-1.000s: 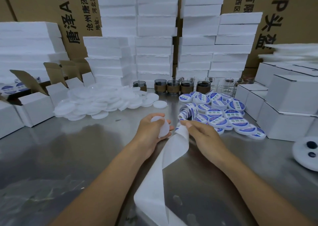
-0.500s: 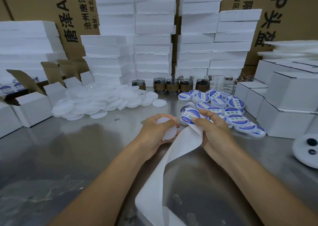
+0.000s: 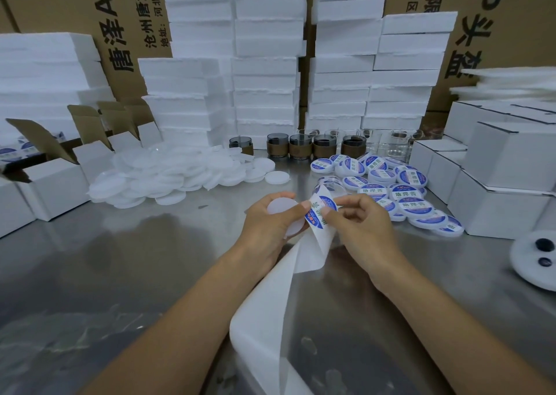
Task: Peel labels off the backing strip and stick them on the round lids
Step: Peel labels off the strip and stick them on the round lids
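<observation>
Shiny grey metal makes up the table (image 3: 120, 274), and it fills the near part of the head view. Far back stand tall stacks of white foam blocks (image 3: 264, 63), with big brown cardboard boxes (image 3: 120, 18) behind them.

The left hand (image 3: 267, 223) is in the middle, just above the table. Its fingers curl round a plain white lid (image 3: 284, 212) and hold it up on its edge. The thumb tip touches the left side of a round blue and white label (image 3: 320, 211).

The right hand (image 3: 364, 232) is just to the right. Its thumb and first finger pinch the top end of the backing strip (image 3: 270, 319), right where the label sits. The other fingers are curled in. The label is bent over the top of the strip, between the two hands and next to the lid. The long white strip hangs down from there and curls toward the near edge.

Far left of the hands lies a pile of plain lids (image 3: 168, 174). Far right lies a pile of labelled lids (image 3: 406, 196). Behind both piles is a row of little jars (image 3: 301, 149) with brown bands. Shut white boxes (image 3: 511, 165) are stacked on the right, and open white boxes (image 3: 51, 184) sit on the left.
</observation>
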The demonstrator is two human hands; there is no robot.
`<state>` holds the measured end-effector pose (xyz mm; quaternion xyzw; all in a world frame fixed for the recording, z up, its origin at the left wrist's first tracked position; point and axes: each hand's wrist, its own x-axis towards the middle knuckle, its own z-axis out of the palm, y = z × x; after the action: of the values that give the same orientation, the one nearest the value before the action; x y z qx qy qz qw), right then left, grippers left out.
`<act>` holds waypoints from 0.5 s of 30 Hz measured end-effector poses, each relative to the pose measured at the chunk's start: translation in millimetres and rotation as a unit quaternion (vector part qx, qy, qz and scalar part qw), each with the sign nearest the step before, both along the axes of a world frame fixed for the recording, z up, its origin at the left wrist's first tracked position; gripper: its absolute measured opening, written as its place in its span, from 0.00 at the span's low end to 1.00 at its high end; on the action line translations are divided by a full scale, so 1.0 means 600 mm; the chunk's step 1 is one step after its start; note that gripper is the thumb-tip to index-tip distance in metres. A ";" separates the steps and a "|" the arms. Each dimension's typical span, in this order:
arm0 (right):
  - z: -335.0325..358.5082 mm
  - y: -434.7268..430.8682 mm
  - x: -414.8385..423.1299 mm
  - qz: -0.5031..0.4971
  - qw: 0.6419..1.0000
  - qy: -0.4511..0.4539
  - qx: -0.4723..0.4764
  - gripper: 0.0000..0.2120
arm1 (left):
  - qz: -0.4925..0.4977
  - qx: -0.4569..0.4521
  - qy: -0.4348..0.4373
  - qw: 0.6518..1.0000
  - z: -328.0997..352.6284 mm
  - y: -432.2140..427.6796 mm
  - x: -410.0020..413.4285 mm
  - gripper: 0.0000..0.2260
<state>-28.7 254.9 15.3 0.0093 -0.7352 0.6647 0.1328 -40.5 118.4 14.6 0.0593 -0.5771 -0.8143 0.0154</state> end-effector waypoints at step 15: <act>-0.004 0.016 0.009 -0.036 0.864 0.199 0.462 0.23 | 0.012 -0.080 0.052 0.995 -0.006 0.000 0.004 0.09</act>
<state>-23.4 264.4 12.8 0.1749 -0.9159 0.2281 0.2803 -38.0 118.4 11.3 0.0228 -0.6384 -0.7670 0.0600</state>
